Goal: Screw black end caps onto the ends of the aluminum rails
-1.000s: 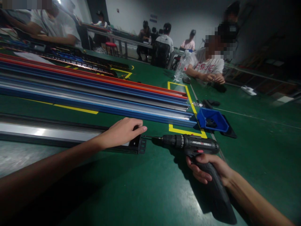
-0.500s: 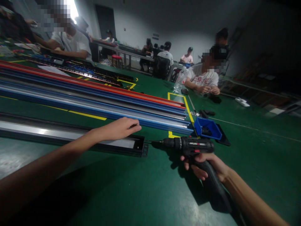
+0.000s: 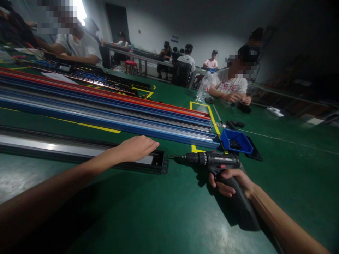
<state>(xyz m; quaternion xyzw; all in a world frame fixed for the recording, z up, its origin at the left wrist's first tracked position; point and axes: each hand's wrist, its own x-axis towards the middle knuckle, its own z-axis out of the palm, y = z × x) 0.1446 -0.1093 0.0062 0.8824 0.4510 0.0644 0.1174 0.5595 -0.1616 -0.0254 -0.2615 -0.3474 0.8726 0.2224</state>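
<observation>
A long black channel (image 3: 87, 148) with a pale metallic strip inside lies along the near side of the table, a black end cap (image 3: 164, 165) at its right end. Across the channel near that end rests my left hand (image 3: 139, 147), open, palm down, fingers stretched out. My right hand (image 3: 230, 181) is wrapped round the grip of a black cordless drill (image 3: 222, 160), index finger by the red trigger area. The drill points left, its long thin bit (image 3: 176, 156) reaching the end cap. Whether the tip sits in a screw there is too small to tell.
Beyond the channel lie several parallel blue (image 3: 159, 128) and orange (image 3: 172, 107) rails. Right of their ends stands a blue parts bin (image 3: 237, 141) with dark pieces inside. A clear plastic bottle (image 3: 203, 88) stands farther back. Several people sit at tables around.
My left hand's fingers have flattened and drawn together over the channel. The drill stays lined up with the channel's end, shifted slightly to the right in view with the camera.
</observation>
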